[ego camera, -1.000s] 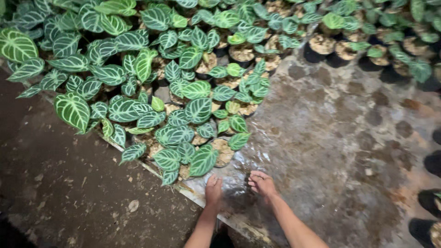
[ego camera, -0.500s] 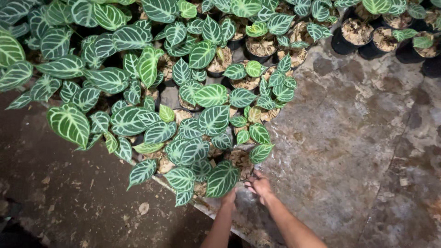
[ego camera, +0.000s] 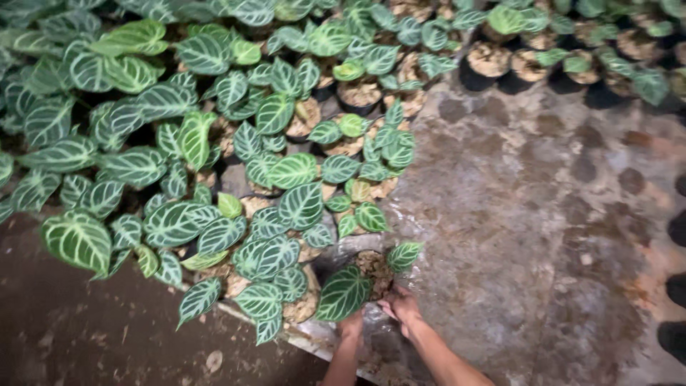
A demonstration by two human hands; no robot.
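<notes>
Your right hand (ego camera: pixel 401 309) grips the near rim of a small black plastic pot of green white-veined leaves (ego camera: pixel 368 275), standing upright at the near edge of the potted cluster on the wet plastic-covered floor (ego camera: pixel 514 236); your left hand (ego camera: pixel 350 325) presses its side, grip unclear.

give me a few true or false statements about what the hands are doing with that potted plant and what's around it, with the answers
1. Both hands are at one small potted plant. True: the left hand and right hand are at its near side.
2. The leaves are plain red. False: they are green with pale veins.
3. The wet concrete floor to the right bears dark round marks. True.
4. The potted plant stands alone, far from any others. False: it sits at the edge of a dense group of pots.
</notes>
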